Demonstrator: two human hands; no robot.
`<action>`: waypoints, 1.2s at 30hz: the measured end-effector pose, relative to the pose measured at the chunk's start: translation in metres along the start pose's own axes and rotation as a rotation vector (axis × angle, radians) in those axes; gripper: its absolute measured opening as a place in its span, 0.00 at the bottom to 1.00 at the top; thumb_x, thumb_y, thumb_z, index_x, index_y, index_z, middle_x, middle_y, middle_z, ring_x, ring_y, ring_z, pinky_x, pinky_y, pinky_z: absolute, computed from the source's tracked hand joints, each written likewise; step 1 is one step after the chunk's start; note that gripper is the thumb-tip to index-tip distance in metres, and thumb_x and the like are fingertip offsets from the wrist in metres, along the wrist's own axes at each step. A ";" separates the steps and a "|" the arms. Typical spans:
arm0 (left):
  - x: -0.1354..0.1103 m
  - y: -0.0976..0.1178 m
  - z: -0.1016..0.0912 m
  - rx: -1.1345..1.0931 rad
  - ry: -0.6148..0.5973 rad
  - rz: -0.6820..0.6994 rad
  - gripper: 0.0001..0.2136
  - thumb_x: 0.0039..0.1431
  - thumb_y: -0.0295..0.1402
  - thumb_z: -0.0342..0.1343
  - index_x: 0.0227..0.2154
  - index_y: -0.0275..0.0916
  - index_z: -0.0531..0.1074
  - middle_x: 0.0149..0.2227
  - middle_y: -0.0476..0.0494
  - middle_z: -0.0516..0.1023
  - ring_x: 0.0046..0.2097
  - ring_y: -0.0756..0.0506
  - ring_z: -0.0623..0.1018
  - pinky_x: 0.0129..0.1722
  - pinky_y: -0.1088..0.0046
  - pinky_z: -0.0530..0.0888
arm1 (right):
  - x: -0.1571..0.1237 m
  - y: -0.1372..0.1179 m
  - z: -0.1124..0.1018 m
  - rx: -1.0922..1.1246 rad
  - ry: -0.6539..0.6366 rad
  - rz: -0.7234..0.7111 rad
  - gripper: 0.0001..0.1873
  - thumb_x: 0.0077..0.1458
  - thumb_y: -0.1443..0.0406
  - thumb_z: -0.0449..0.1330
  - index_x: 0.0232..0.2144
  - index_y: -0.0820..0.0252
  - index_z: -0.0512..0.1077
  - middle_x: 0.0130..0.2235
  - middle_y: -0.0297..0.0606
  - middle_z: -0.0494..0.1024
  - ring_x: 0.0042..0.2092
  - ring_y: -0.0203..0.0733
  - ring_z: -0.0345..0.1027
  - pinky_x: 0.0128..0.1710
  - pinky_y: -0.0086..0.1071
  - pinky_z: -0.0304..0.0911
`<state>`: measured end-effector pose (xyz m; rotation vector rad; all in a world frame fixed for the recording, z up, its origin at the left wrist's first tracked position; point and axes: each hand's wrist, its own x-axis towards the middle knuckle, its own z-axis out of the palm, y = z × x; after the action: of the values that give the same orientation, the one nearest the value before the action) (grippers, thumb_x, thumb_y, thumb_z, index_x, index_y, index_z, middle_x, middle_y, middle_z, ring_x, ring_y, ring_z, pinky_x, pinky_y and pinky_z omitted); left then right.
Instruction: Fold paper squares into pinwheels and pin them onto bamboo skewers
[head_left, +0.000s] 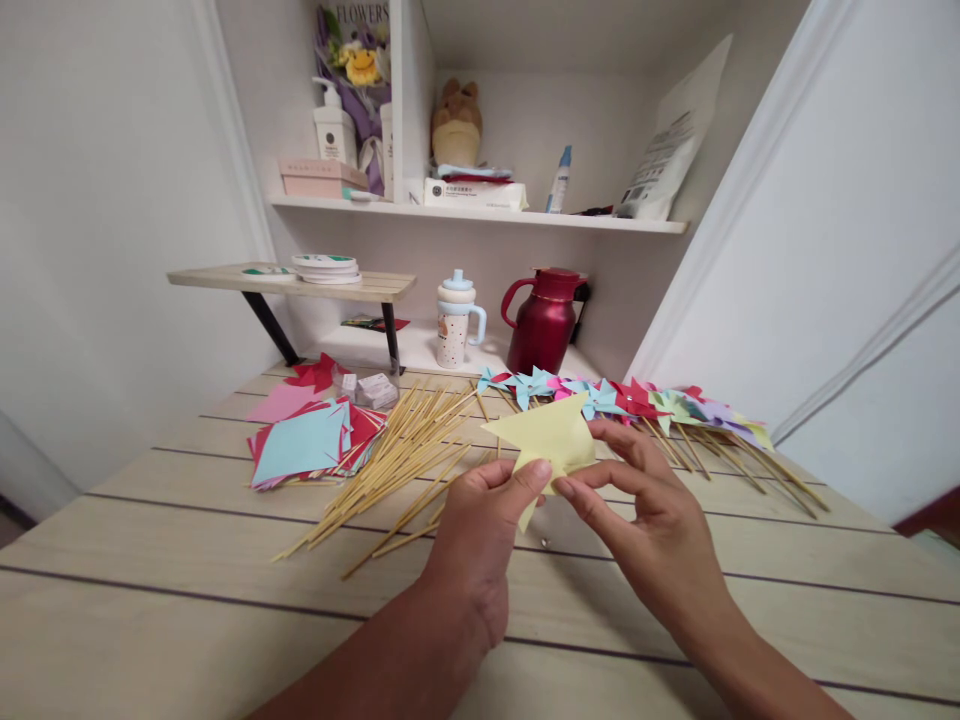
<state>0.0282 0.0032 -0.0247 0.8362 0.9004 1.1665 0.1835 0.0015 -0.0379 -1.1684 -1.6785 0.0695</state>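
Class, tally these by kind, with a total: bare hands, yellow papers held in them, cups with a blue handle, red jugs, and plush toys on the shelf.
Hands: 2
Held yellow paper: 1
Blue-handled cup: 1
Red jug: 1
Plush toy: 1
Total: 6

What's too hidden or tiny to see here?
In the head view:
Yellow paper: parts covered by the left hand and right hand.
Red thing: cut off by the picture's right edge.
Shiny bit: too small to name.
White bag: print too small to read.
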 end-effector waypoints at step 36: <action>0.006 -0.001 -0.004 1.059 0.197 0.983 0.08 0.58 0.26 0.60 0.25 0.42 0.77 0.32 0.50 0.78 0.37 0.46 0.76 0.47 0.61 0.61 | 0.015 -0.012 -0.023 -0.129 -0.002 -0.185 0.21 0.54 0.58 0.66 0.52 0.43 0.73 0.64 0.39 0.61 0.65 0.54 0.54 0.63 0.52 0.54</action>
<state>0.0255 0.0093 -0.0284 2.2229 1.3425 1.5947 0.1938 -0.0048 -0.0101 -1.1017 -1.8070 -0.1546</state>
